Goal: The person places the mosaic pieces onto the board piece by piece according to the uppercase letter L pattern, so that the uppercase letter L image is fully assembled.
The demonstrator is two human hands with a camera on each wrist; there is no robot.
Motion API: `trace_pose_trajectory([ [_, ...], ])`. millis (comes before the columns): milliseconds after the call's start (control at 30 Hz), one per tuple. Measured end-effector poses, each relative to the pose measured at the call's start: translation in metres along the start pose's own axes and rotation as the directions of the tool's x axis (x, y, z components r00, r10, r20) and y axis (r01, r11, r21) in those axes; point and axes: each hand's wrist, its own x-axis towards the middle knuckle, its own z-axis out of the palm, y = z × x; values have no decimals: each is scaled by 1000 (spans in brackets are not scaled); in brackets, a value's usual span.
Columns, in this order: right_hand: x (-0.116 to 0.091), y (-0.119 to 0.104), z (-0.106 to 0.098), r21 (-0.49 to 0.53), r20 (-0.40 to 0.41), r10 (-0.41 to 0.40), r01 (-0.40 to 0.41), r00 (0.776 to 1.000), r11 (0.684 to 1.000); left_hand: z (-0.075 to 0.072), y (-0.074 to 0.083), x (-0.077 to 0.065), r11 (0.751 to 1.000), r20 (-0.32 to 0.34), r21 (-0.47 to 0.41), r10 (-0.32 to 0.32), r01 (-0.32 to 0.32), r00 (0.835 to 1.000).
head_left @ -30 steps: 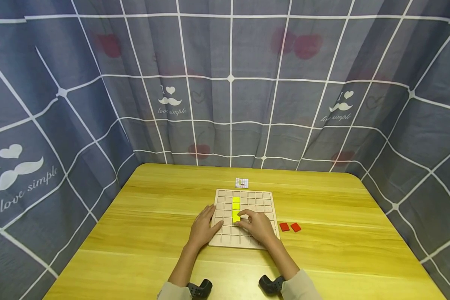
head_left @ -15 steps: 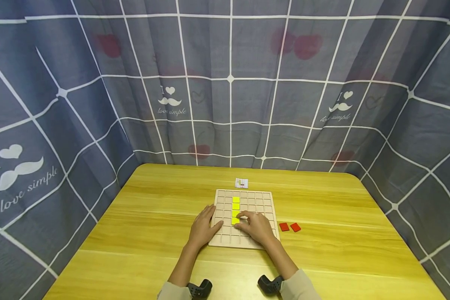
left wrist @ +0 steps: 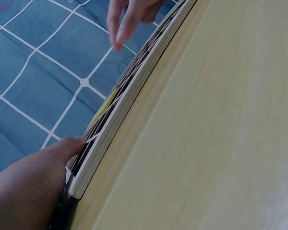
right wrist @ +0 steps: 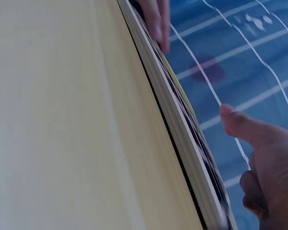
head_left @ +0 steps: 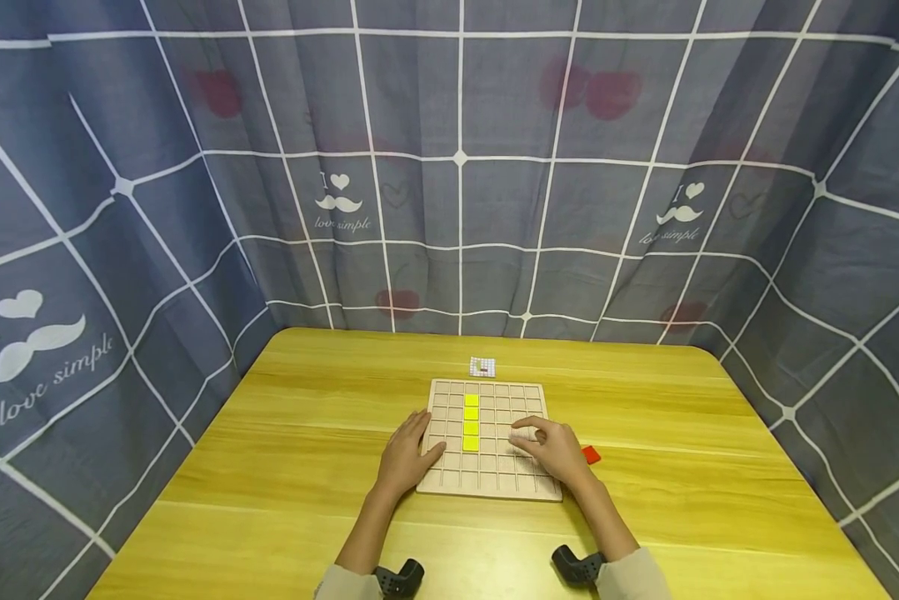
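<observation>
A square wooden grid board (head_left: 488,496) lies on the table, with several yellow square tiles (head_left: 471,427) in one column left of its middle. My left hand (head_left: 404,454) rests along the board's left edge, fingers extended; in the left wrist view the thumb of that left hand (left wrist: 33,177) lies on the rim. Over the board's right side hovers my right hand (head_left: 557,450), thumb and index finger apart and nothing between them. The right wrist view shows this right hand (right wrist: 273,158) raised above the board. One red square tile (head_left: 591,454) shows beside it; the other is hidden.
A small printed grid card (head_left: 482,367) lies behind the board. The wooden table (head_left: 329,400) is enclosed at the back and sides by a grey-blue curtain (head_left: 419,200) with white lines. Each wrist wears a black device (head_left: 402,578).
My right hand has left the lowest yellow tile, which now sits in line with the others, and has moved right, covering one red tile. The left hand has stayed put.
</observation>
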Motion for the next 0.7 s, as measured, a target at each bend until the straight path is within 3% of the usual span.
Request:
trace_pose_trajectory([
  [200, -14, 29, -39, -11, -73, 45, -46, 996, 999, 0, 0, 0, 1000, -3, -9, 0, 0, 1000],
  [367, -32, 55, -69, -28, -110, 134, -138, 985, 990, 0, 1, 0, 1000, 4, -8, 4, -4, 1000],
  [500, -45, 68, -85, -40, -79, 184, -188, 980, 981, 0, 1, 0, 1000, 3, -10, 6, -6, 1000],
  [700, -53, 75, -92, -43, 21, 191, -190, 981, 981, 0, 1, 0, 1000, -3, -10, 9, -9, 1000],
])
